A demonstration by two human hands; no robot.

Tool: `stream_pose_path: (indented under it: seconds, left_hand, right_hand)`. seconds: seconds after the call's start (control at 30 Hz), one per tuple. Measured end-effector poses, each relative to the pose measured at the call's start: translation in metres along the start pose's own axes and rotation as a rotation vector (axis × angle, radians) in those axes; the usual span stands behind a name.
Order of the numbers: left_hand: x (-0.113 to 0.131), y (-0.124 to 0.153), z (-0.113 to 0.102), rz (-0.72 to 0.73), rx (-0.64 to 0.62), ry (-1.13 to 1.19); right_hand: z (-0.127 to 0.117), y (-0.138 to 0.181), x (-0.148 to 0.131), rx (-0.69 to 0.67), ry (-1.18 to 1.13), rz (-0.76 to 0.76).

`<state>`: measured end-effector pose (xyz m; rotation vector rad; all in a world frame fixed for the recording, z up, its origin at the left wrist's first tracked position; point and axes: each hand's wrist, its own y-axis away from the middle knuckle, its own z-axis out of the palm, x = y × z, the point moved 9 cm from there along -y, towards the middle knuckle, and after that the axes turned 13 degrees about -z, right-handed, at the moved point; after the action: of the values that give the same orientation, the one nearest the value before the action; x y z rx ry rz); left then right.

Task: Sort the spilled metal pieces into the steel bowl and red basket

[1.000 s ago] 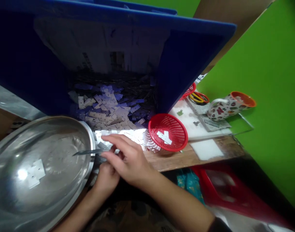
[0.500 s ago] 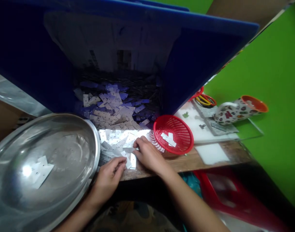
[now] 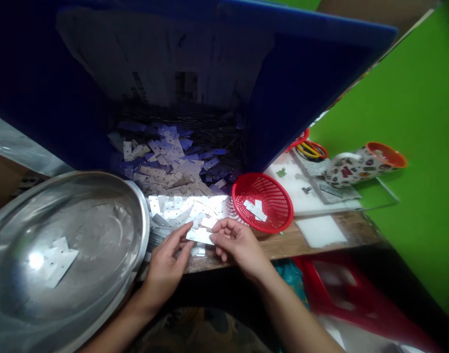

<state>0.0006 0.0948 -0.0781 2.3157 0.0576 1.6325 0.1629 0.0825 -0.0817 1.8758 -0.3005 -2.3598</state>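
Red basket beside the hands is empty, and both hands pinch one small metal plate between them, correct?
Not quite. The red basket is not empty: the head view shows a few pale pieces lying in it. The rest holds: the left hand and right hand pinch one small metal plate between them.

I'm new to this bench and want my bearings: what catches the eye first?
The left hand and right hand pinch one small white plate at the table edge. Behind, a heap of plates fills a blue bin, steel basin left, red basket right.
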Motion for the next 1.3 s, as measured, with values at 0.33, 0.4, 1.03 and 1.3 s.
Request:
stream_pose_path:
  seconds: [0.33, 0.4, 1.03, 1.3]
  left_hand:
    - [-0.015, 0.0, 0.012, -0.361, -0.205, 0.256]
    - [-0.018, 0.001, 0.02, -0.434, -0.273, 0.376]
    - [-0.02, -0.002, -0.008, -0.314, -0.061, 0.109]
    - [-0.031, -0.001, 0.002, -0.257, -0.122, 0.025]
  right_hand:
    - [-0.002, 0.005, -0.004, -0.07, 0.032, -0.012]
    - [-0.003, 0.007, -0.003, -0.067, 0.038, 0.007]
    - [-0.07, 0.035, -0.107, 0.396, 0.861, -0.546]
    - [0.024, 0.003, -0.012, -0.347, 1.297, -0.23]
